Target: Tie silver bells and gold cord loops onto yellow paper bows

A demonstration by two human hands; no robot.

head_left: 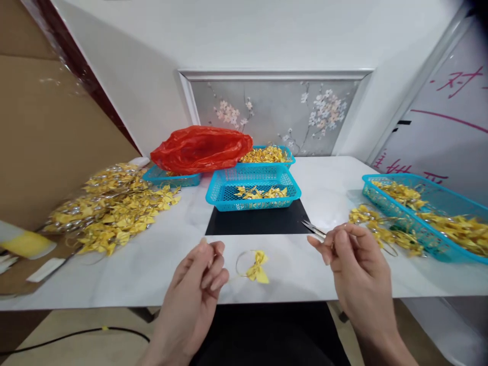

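Observation:
My left hand (198, 287) is raised above the front edge of the table, its thumb and fingers pressed together; whatever they may pinch is too small to see. To its right a yellow ribbon bow on a thin wire loop (258, 267) lies on the white tabletop. My right hand (358, 272) is closed, thumb against forefinger. Small silver scissors (314, 229) point out to the left from its fingers, their handles hidden by the hand.
A blue basket (253, 206) with a few bows stands on a black mat (259, 223). Behind are a red plastic bag (198, 150) and another filled basket (293, 160). Yellow bows (125, 218) are heaped at left. A larger basket (450, 241) and loose bows (381, 229) are at right.

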